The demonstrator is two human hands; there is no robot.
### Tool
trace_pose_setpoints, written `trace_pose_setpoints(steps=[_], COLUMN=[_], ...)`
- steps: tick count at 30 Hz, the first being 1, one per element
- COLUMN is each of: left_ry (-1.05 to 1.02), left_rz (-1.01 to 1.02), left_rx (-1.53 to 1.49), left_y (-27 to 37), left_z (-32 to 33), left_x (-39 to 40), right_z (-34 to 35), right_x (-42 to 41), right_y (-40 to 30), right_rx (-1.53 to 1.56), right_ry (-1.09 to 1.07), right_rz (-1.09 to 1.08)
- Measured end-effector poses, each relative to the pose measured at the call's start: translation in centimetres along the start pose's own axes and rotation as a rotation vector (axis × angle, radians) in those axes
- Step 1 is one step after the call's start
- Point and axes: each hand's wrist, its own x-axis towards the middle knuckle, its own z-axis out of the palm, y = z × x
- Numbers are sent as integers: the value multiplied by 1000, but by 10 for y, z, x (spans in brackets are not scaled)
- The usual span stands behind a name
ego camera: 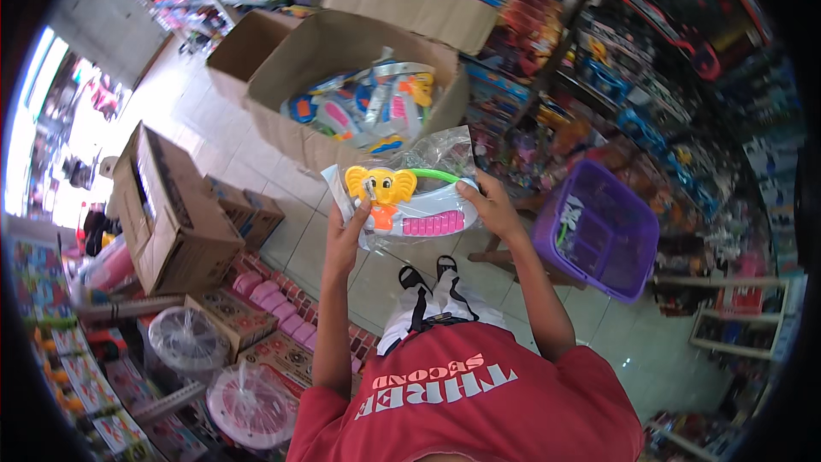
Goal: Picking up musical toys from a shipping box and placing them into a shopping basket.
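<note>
Between my two hands is a toy keyboard [431, 221] in a clear plastic bag, with a yellow elephant head, pink keys and a green handle. My left hand [349, 231] grips its elephant end, the thumb lying on top near the orange part. At the other end, my right hand [492, 202] pinches the white body beside the green handle. Just beyond the toy stands an open cardboard box [288, 135] that holds several similar bagged toys [375, 102] in white, blue, pink and yellow.
A purple plastic basket [600, 282] with a bagged item inside is at the right on a wooden stool [494, 256]. Cardboard boxes [192, 231] stand at the left, near pink plastic-wrapped round goods [253, 404]. Shelves of packaged toys [616, 90] line the upper right.
</note>
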Motion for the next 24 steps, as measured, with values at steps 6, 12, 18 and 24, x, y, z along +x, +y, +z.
trace_pose_setpoints(steps=[6, 12, 18, 24], left_ry=[-203, -436, -592, -696], left_rz=[-49, -125, -156, -97], left_rx=[109, 202, 257, 277], left_y=[-20, -49, -88, -132], left_z=[65, 142, 244, 323], left_x=[11, 14, -1, -19], right_z=[-45, -109, -183, -249], right_x=[-52, -118, -187, -236], right_y=[22, 45, 78, 120], right_rx=[-26, -30, 46, 86], right_ry=[350, 506, 655, 713], right_rz=[-111, 44, 104, 197])
